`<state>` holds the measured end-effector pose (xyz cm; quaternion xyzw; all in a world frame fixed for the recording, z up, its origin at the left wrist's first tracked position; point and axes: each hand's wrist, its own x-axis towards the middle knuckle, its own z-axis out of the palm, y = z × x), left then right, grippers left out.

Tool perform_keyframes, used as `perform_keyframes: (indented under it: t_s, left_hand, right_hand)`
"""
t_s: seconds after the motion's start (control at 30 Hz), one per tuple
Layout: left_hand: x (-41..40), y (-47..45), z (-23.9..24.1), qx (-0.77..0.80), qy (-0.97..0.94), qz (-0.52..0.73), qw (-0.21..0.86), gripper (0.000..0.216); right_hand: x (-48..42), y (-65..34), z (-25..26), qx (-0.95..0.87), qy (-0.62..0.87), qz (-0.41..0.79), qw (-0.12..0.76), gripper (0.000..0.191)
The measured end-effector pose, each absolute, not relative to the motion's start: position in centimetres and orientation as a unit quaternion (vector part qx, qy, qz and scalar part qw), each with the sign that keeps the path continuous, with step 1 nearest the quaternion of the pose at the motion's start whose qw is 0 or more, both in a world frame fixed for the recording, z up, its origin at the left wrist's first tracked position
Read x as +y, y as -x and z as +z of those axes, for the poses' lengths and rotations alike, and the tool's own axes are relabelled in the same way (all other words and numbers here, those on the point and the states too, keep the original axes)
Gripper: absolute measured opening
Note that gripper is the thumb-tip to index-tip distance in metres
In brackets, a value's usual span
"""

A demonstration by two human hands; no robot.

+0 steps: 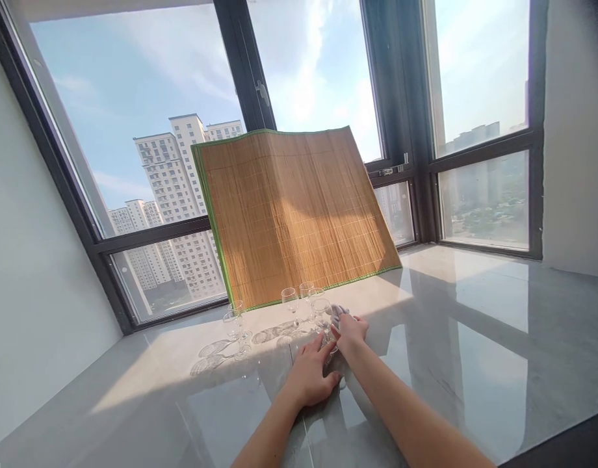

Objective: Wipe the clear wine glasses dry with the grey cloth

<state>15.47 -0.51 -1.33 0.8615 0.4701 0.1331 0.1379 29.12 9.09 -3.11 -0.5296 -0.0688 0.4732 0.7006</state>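
Several clear stemmed glasses stand on the glossy grey tiled ledge (147,416). A close group includes a front glass (321,307) just left of my right hand, and another glass (289,299) behind it to the left. Farther left, a separate pair includes a front glass (232,323). My right hand (351,329) is closed round a bunched greyish cloth (338,316) beside the front glass. Below that glass, my left hand (309,374) lies low with fingers stretched and thumb apart. Its fingertips are by the glass's foot; whether they touch it is unclear.
Behind the glasses, a bamboo mat (299,214) with green edging leans against the window frame (250,65). A white wall (30,227) borders the ledge at left, and another wall (576,143) at right. Sunlight throws glass shadows and reflections across the tiles.
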Motion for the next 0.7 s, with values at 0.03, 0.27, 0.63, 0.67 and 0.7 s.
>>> perform_keyframes:
  t_s: [0.03,0.27,0.63,0.67,0.7]
  left_hand:
    - [-0.4,-15.5,-1.4,0.474,-0.860,0.133,0.138,0.072]
    - [0.3,-15.9,-1.6,0.468,-0.865,0.133,0.127,0.068]
    - [-0.9,-15.0,-2.0,0.471,-0.861,0.150,0.121,0.065]
    - [-1.2,-14.6,-2.1,0.477,-0.856,0.149,0.133,0.067]
    - [-1.6,-14.2,-2.2,0.482,-0.851,0.148,0.146,0.069]
  right_hand:
    - [9.1,-29.0,-3.2,-0.071,0.529,0.475,0.700,0.046]
    - [9.0,-28.5,-3.3,-0.073,0.533,0.479,0.694,0.048]
    - [8.8,-30.8,-2.9,-0.176,0.586,0.361,0.704,0.050]
    - [8.7,-31.1,-2.9,-0.208,0.600,0.326,0.701,0.050]
    - [8.7,-31.4,-3.0,-0.239,0.614,0.292,0.693,0.049]
